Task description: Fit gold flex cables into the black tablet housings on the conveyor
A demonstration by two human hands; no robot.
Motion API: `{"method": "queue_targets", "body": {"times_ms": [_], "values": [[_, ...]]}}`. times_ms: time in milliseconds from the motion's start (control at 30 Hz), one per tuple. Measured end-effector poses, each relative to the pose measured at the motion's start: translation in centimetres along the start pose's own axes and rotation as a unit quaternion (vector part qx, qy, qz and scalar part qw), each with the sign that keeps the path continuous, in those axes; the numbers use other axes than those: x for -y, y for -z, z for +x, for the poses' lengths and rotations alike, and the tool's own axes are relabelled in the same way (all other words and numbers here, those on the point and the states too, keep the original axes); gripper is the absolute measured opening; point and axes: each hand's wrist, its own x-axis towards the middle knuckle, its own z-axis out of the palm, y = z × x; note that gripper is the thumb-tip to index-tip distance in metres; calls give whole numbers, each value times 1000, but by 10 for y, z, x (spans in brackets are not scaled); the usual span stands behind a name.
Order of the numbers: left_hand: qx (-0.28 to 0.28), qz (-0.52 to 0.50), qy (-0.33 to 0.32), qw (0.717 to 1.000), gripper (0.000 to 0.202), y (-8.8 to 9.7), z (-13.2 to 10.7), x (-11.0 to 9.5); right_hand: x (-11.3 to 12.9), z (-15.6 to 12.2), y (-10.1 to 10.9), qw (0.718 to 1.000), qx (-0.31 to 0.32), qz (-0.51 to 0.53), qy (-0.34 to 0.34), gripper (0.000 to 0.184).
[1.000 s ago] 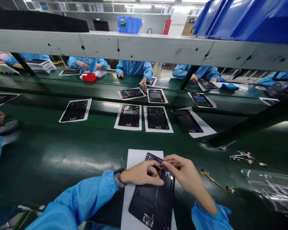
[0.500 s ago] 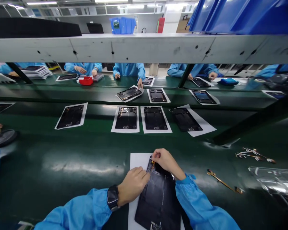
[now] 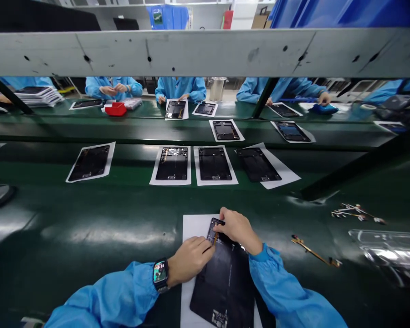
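Observation:
A black tablet back housing lies on a white paper sheet in front of me, slightly tilted. Above its top left corner, a thin orange flex cable runs between my two hands. The fingertips of my left hand pinch its lower end, a watch showing at that wrist. My right hand is closed on the cable's upper part, fingers curled over the housing's top edge. Both hands partly hide the cable's ends. Another flex cable lies loose to the right.
Several flex cables and a clear plastic tray lie at the right. A dark slanted post stands behind them. Tablet housings on paper line the green surface ahead. Co-workers in blue sleeves sit opposite, beyond a white overhead beam.
Both my hands stay at the housing's top, the right fingers slightly lower. Opposite, a co-worker has drawn a housing and its paper back towards themselves. The camera view has shifted slightly.

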Motion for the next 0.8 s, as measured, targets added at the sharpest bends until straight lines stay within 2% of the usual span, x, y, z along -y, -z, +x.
{"method": "queue_targets", "body": {"times_ms": [100,433,800], "values": [[-6,-2,0,1000,19,0,-2,-1,2,-1,0,999,-3,-51,8,35],[-57,-38,-29,997,23,-6,-7,3,-13,-4,-7,997,-49,-18,61,27],[-18,-23,-61,998,25,1,-4,4,-25,-2,-11,996,-33,30,77,26]]}}
